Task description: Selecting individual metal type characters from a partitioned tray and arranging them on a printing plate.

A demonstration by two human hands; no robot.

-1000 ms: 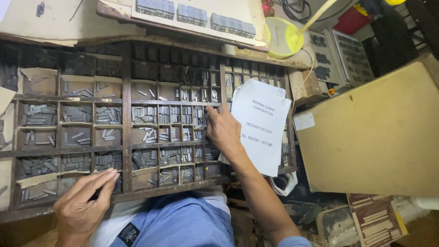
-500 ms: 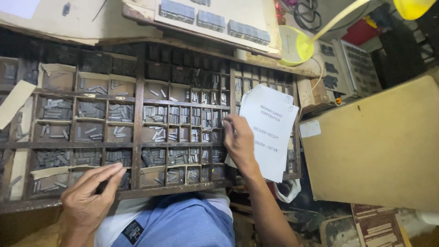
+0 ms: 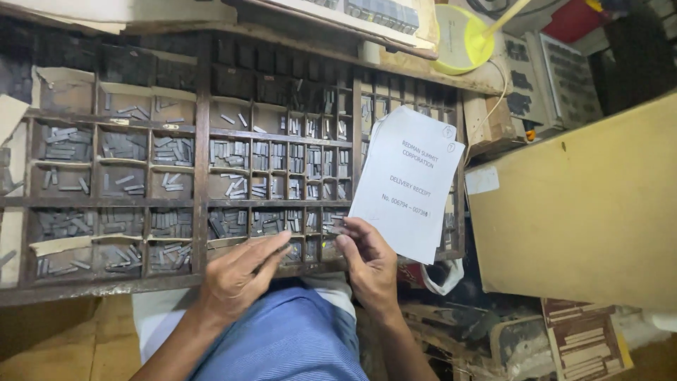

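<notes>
- Fingertips of the right hand (image 3: 370, 262) pinch a small grey metal sort at the near edge of the type case (image 3: 204, 279).
- Left hand (image 3: 240, 275) lies with fingers extended and loose, gripping nothing, along the case's front rail.
- Head view: picking type looks to be the step in hand; seating so slim a piece calls for a careful, precise pinch.
- Worn dark wood dividers form many small compartments of dull metal slugs.
- White printed paper sheet (image 3: 409, 187) leans flat on the case's right side.
</notes>
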